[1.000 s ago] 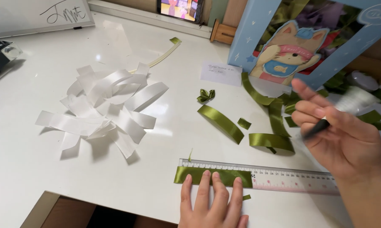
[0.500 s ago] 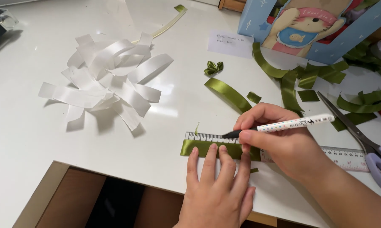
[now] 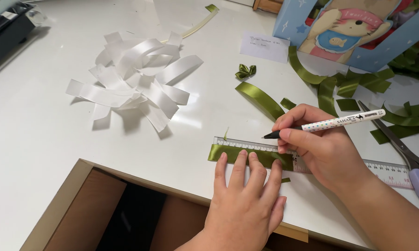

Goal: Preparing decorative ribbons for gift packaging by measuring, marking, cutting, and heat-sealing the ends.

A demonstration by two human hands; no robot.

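Observation:
My left hand lies flat with its fingers pressing a short strip of green ribbon against the white table. A clear ruler runs along the ribbon's far edge. In my right hand is a white dotted pen, its dark tip hovering just above the ruler's left part. The ribbon's right end is hidden under my right hand.
A heap of white ribbon strips sits at the left. Loose green ribbon pieces, a small green bow, a paper note, scissors and a blue cartoon box lie beyond. An open brown drawer is below the table edge.
My right hand, first open off to the right, came in over the ruler with the pen. The pen tip has slid a little right. My left hand stays on the ribbon.

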